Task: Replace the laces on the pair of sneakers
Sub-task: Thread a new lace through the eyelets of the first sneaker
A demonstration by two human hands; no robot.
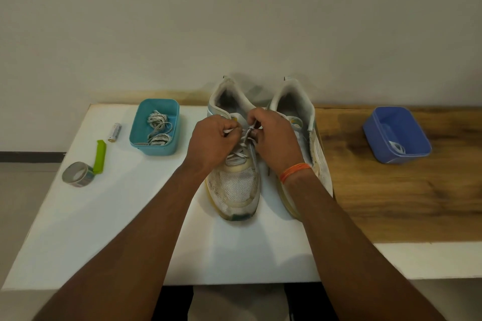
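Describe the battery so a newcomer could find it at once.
Start at the white board covering the left of the table and find the teal tub of laces near its far edge. The battery lies just left of that tub. It is a small silver cylinder, unlike the flat green clip and the tape roll nearer you.

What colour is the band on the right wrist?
Orange: a thin stack of threads round the right wrist, seen in the head view, the only one.

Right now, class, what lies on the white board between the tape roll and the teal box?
In the head view, a green clip and a battery lie between the tape roll and the teal box.
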